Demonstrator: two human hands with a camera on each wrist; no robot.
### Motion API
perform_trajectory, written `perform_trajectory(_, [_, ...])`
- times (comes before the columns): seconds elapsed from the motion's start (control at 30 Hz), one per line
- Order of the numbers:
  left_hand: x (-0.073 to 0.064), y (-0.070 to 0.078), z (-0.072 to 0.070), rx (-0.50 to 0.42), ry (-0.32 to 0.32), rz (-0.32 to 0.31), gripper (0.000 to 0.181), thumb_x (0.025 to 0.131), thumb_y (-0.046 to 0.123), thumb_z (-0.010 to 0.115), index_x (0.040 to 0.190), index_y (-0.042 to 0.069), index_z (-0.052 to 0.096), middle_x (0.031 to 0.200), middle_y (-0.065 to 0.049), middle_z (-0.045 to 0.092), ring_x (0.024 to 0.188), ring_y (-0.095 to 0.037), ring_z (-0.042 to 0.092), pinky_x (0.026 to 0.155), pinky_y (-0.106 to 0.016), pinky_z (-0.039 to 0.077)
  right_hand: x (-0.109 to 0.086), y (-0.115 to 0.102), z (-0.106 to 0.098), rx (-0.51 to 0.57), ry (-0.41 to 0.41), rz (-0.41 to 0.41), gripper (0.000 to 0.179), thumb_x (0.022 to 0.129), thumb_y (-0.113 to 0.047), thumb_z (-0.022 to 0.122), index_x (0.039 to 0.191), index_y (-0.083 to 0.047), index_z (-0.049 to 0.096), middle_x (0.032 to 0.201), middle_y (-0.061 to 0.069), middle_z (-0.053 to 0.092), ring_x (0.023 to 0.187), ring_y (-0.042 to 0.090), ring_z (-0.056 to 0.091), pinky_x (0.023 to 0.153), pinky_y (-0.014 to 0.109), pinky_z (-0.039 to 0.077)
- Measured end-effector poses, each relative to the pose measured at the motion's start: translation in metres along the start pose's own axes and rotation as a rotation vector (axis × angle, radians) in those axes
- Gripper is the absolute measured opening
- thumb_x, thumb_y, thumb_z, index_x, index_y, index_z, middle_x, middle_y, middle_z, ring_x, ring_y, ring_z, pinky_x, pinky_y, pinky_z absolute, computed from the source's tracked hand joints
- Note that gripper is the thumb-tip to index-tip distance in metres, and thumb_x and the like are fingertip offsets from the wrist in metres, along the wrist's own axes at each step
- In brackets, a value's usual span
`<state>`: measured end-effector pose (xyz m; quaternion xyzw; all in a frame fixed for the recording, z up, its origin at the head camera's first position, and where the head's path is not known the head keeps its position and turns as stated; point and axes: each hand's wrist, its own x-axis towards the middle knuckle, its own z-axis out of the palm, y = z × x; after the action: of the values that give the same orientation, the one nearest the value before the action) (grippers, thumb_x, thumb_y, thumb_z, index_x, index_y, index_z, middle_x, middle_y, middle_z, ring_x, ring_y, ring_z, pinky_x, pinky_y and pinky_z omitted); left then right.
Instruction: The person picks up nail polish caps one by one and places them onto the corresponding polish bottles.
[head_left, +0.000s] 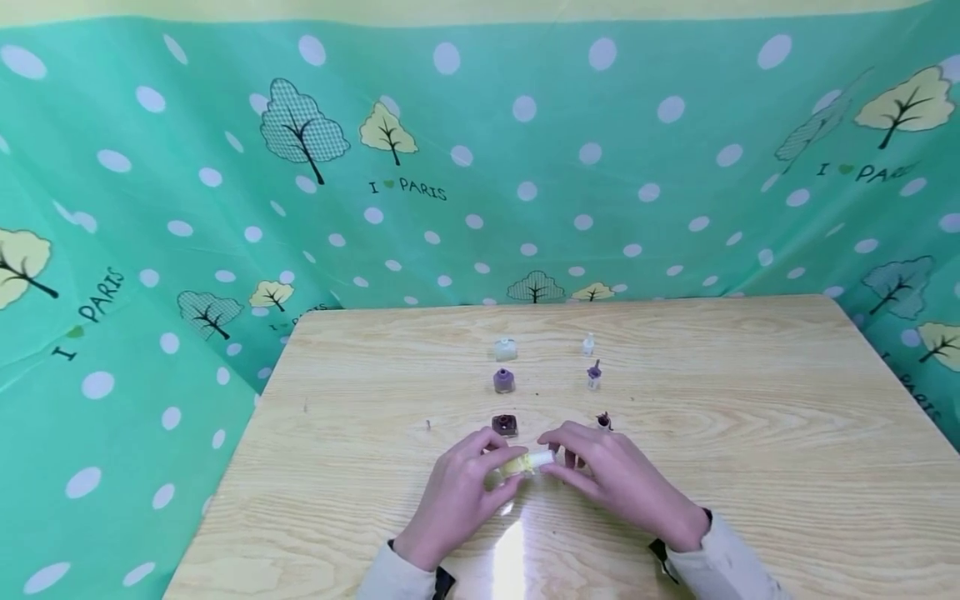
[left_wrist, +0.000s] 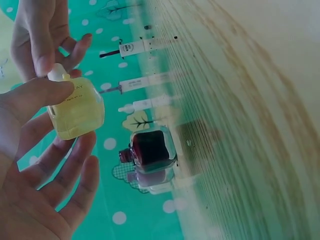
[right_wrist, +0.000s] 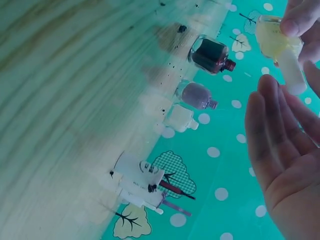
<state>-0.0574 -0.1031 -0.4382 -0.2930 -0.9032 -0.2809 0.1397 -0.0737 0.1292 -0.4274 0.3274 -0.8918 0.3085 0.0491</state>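
A nail polish bottle (left_wrist: 80,110) with yellow polish is gripped between the thumb and fingers of my left hand (head_left: 468,483), tilted sideways above the table. Its white cap (right_wrist: 291,72) is screwed on and points toward my right hand (head_left: 607,471). The right thumb and index finger close around the cap's end, and its other fingers extend beside it in the right wrist view. Just beyond the hands stands an uncapped dark red polish bottle (head_left: 505,426). A white cap with a dark brush (left_wrist: 131,48) stands brush-up beyond my right hand, partly hidden in the head view.
Behind the dark bottle, a purple polish bottle (head_left: 503,382) and a whitish one (head_left: 506,349) form a column, both uncapped. To their right stand a cap with a purple brush (head_left: 594,377) and a small white cap (head_left: 588,344). A polka-dot cloth (head_left: 480,167) hangs behind the wooden table (head_left: 360,392).
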Motion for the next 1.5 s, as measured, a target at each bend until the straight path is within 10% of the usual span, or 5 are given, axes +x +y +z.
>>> perform_trajectory(0.97, [0.0026, 0.0003, 0.0060, -0.003, 0.004, 0.003, 0.031, 0.080, 0.019, 0.082, 0.111, 0.017, 0.075, 0.102, 0.007, 0.063, 0.076, -0.001, 0.050, 0.067, -0.014, 0.045, 0.0001, 0.0031, -0.0004, -0.115, -0.027, 0.022, 0.022, 0.102, -0.033, 0.055, 0.093, -0.022, 0.072, 0.081, -0.019, 0.061, 0.068, -0.009, 0.052, 0.062, 0.019, 0.050])
perform_trajectory(1.2, [0.0023, 0.0010, 0.0058, -0.017, -0.017, -0.011, 0.033, 0.081, 0.020, 0.082, 0.113, 0.015, 0.073, 0.104, 0.006, 0.064, 0.075, -0.005, 0.052, 0.069, -0.017, 0.048, -0.0027, 0.0043, -0.0012, -0.067, -0.004, -0.009, 0.027, 0.094, -0.031, 0.068, 0.117, -0.018, 0.068, 0.088, -0.016, 0.062, 0.070, -0.006, 0.049, 0.061, 0.016, 0.048])
perform_trajectory(1.5, [-0.0001, 0.0010, 0.0039, -0.026, -0.010, -0.008, 0.032, 0.082, 0.021, 0.081, 0.112, 0.015, 0.074, 0.102, 0.007, 0.064, 0.075, -0.006, 0.055, 0.068, -0.016, 0.048, -0.0017, 0.0040, 0.0021, -0.080, 0.017, -0.094, 0.016, 0.091, -0.019, 0.072, 0.106, -0.021, 0.069, 0.096, -0.014, 0.069, 0.079, -0.005, 0.058, 0.067, 0.019, 0.054])
